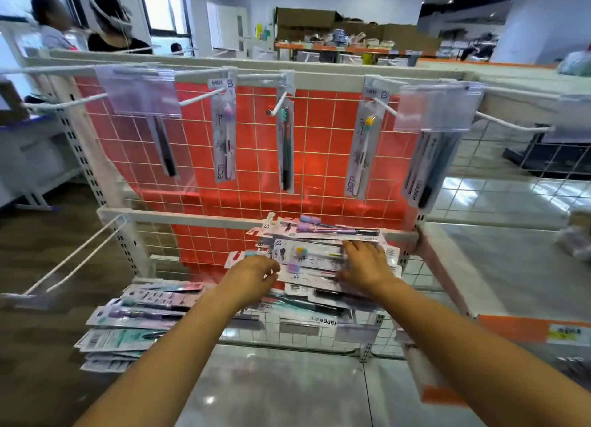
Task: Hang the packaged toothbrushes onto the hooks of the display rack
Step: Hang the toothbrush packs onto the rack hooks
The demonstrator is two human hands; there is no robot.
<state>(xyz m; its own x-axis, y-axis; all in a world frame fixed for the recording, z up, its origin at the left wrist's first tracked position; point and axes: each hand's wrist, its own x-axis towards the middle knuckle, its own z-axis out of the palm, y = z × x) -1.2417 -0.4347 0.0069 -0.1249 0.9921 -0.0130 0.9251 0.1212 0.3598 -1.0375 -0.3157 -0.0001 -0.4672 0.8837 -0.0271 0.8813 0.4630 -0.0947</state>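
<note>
- Our right hand (366, 263) lies flat, fingers spread, pressing on the loose stack of flat card-and-plastic toothbrush packs (323, 254).
- Our left hand (252, 271) meets the stack's left edge, fingers curled; whether it pinches a pack we cannot tell.
- The packs' long axes run across from one hand to the other, hang-tabs toward the left hand.
- The white wire hooks (200, 98) of the red-backed grid rack (256, 170) stand above and beyond both hands.

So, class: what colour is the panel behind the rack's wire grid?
Red-orange backing panel, clearest in the head view.
</note>
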